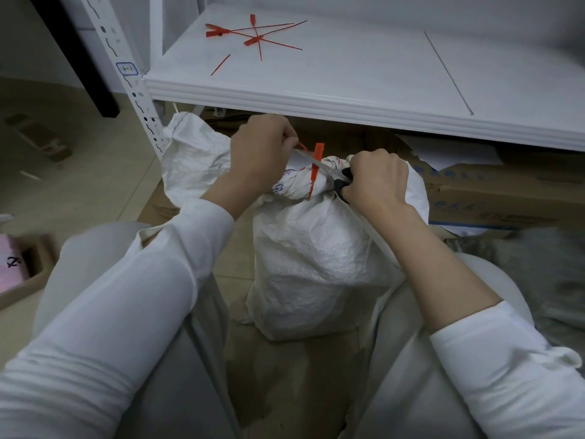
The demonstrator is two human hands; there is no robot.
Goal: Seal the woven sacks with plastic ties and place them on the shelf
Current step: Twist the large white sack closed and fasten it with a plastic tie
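A filled white woven sack stands on the floor between my knees. Its gathered neck is cinched by a red plastic tie, whose flat tag stands upright. My left hand pinches the tie's loose tail and holds it out to the left. My right hand grips black-handled scissors, and their silver blades reach leftward across the tail, just under the shelf edge. The white shelf is right above and behind the sack. Several spare red ties lie on it.
A second white sack slumps behind my left hand, against the perforated shelf upright. Cardboard boxes sit under the shelf at the right. A box with pink contents is on the floor at the far left.
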